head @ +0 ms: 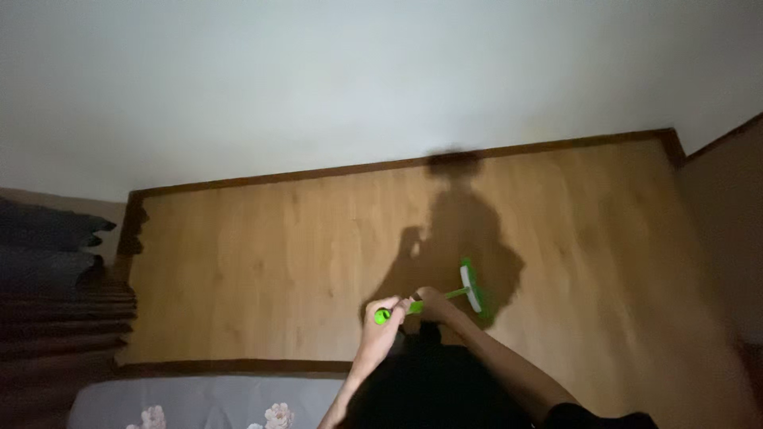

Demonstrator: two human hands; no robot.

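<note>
A green mop (470,286) with a flat green and white head rests on the wooden floor (278,262). Its green handle runs back toward me. My left hand (383,324) is wrapped around the top end of the handle. My right hand (433,303) grips the handle a little lower, closer to the mop head. Both forearms reach forward from the bottom of the view, over my dark clothing.
A white wall (358,79) with a dark wooden baseboard (397,165) borders the floor at the back. A bed with a grey flowered sheet (199,401) lies at the bottom left. Dark folded fabric (48,246) is stacked at the left. My shadow falls on the floor.
</note>
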